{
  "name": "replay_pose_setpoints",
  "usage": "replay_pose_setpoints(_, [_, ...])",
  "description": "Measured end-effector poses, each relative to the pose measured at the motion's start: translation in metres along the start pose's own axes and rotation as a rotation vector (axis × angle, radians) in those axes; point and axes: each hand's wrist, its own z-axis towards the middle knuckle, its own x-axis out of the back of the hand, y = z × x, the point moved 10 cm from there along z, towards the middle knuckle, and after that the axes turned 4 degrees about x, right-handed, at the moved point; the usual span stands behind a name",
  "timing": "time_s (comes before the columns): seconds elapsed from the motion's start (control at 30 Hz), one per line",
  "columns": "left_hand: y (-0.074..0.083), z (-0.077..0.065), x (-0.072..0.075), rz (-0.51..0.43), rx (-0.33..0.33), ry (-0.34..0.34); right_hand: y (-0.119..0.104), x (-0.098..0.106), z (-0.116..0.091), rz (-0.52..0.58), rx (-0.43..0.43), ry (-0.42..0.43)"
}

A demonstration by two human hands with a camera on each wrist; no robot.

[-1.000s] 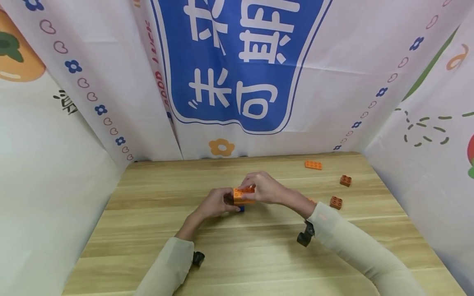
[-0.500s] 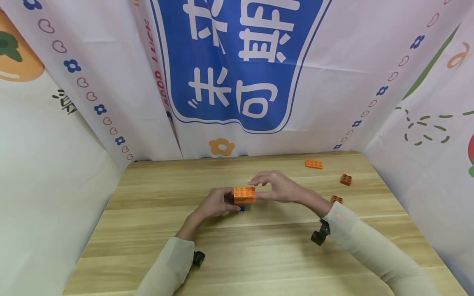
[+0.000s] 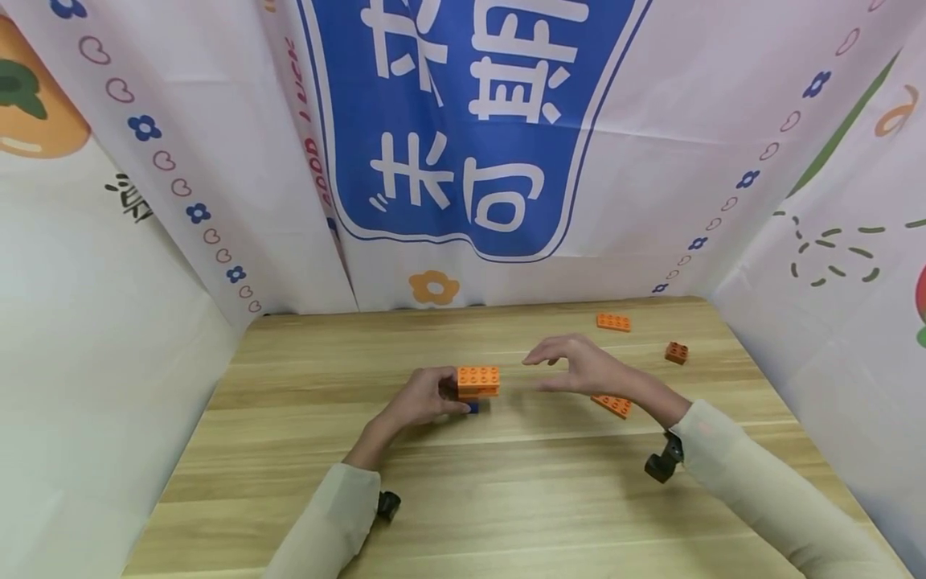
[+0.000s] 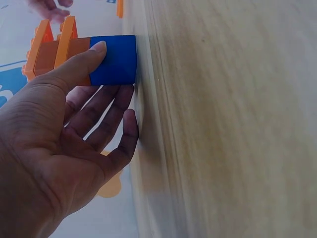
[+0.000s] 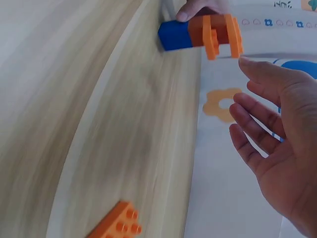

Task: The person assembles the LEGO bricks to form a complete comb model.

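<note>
My left hand [image 3: 422,396] grips the lower part of a stack of toy building bricks [image 3: 478,379]. In the left wrist view, a blue brick [image 4: 114,59] forms the base, right at the tabletop, with my thumb pressed on its side. Above it come brown bricks and two thin orange plates, the top plate [image 3: 478,375] showing its studs. Both plates stick out past the brown bricks toward the right. My right hand [image 3: 589,366] hovers to the right of the stack, fingers spread and holding nothing. Beneath it lies a loose orange plate [image 3: 612,404], partly covered by the forearm.
Toward the back right of the wooden table [image 3: 325,354] lie another orange plate [image 3: 613,322] and a small brown brick [image 3: 676,352]. Printed cloth walls [image 3: 629,201] enclose the table at the back and on both sides.
My right hand has let go of the top orange plate and moved off to the right. Its forearm now covers a brown brick seen earlier. My left hand stays on the stack.
</note>
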Motion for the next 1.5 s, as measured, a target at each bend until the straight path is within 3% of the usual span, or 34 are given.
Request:
replay_pose_setpoints(0.23, [0.000, 0.001, 0.000, -0.002, 0.000, 0.000, 0.009, 0.007, -0.020, -0.039, 0.016, -0.013])
replay_pose_setpoints(0.93, [0.002, 0.001, 0.001, 0.010, 0.027, 0.011, 0.061, 0.029, -0.085, -0.073, -0.177, -0.041])
replay_pose_setpoints(1.3, [0.002, 0.000, 0.002, 0.013, 0.015, 0.015, 0.075, 0.046, -0.116, -0.111, -0.194, -0.046])
replay_pose_setpoints(1.5, [0.001, -0.001, 0.001, 0.028, 0.021, 0.013, 0.085, 0.048, -0.132, -0.080, -0.221, -0.082])
